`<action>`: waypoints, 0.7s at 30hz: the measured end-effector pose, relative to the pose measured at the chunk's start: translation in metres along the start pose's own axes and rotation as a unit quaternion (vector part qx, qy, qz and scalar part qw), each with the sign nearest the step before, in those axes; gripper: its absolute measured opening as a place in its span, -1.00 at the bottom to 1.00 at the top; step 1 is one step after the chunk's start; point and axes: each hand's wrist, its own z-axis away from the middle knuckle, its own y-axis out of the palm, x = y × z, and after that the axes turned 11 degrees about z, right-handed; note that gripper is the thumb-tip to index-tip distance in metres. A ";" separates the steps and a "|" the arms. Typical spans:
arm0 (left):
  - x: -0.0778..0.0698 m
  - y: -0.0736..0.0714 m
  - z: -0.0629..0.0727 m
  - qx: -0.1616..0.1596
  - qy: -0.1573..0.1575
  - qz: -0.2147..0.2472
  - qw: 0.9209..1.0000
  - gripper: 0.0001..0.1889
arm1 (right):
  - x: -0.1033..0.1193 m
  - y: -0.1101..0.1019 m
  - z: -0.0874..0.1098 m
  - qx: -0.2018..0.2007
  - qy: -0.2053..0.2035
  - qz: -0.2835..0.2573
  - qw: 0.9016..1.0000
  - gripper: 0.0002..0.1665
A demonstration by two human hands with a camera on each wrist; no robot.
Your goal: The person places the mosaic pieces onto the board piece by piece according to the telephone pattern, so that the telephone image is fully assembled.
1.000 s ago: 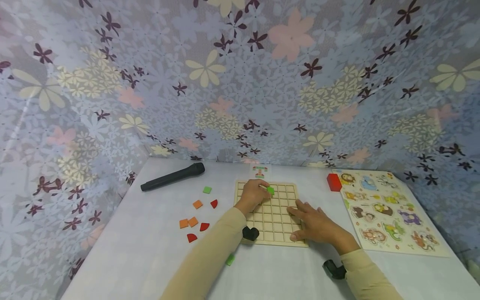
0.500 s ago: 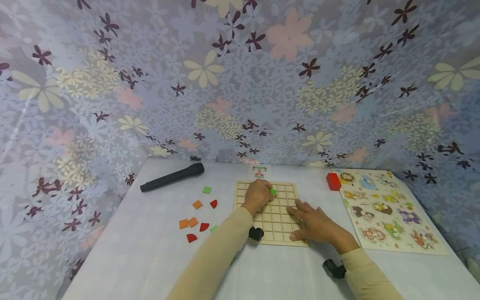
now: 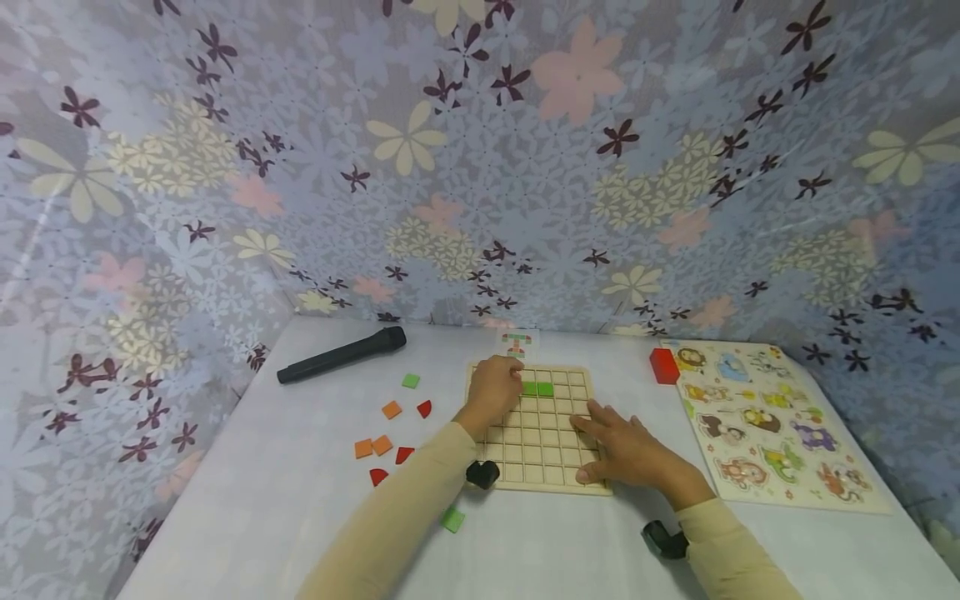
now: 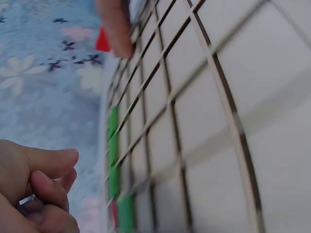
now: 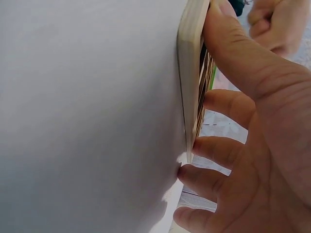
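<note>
Over the upper left part of a wooden grid board [image 3: 534, 458], left hand [image 3: 491, 390] with fingers curled inward, thumb close to them, and without any visible piece in their grip. Cannot tell from these views whether touching the board or hanging just above. At the right edge of the same board, right hand [image 3: 630, 450] with fingers spread apart; in the right wrist view, thumb and index finger against the rim, and no piece between them.

On the board, two green tiles [image 3: 545, 389], flat and side by side in neighbouring cells of an upper row, just to the right of the left hand. In the left wrist view, more green in line with them, and one green square [image 4: 126, 213] nearer to the camera, with a bit of a red piece [image 4: 114, 216] beside it; too blurred for a sure count.

On the white tablecloth [image 3: 225, 500], left of the board, loose pieces: three orange squares [image 3: 392, 409], three red quarter-circles [image 3: 424, 408] and one loose green tile [image 3: 411, 381]. Close beside the left sleeve [image 3: 397, 517], another green piece [image 3: 452, 520]. Behind the board, a small card [image 3: 517, 342] with a coloured pattern. Farther to the left, a black microphone [image 3: 341, 354]. To the right, a red block [image 3: 663, 366] just beside an animal puzzle [image 3: 772, 454]. Behind everything, a flowered curtain [image 3: 480, 167].
</note>
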 end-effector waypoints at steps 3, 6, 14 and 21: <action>0.006 -0.031 0.013 -0.020 -0.005 0.016 1.000 -0.68 | 0.000 0.001 -0.001 0.000 0.000 -0.002 1.000 0.14; 0.022 -0.069 0.029 -0.029 -0.003 0.039 0.999 -0.69 | -0.001 0.002 -0.002 -0.005 -0.001 -0.002 1.000 0.14; 0.092 -0.167 0.075 -0.067 -0.090 0.144 0.983 -0.64 | -0.001 0.002 -0.002 0.001 -0.009 -0.001 1.000 0.16; 0.126 -0.184 0.101 -0.066 -0.181 0.183 0.964 -0.61 | 0.003 0.001 -0.001 -0.003 -0.011 -0.010 1.000 0.14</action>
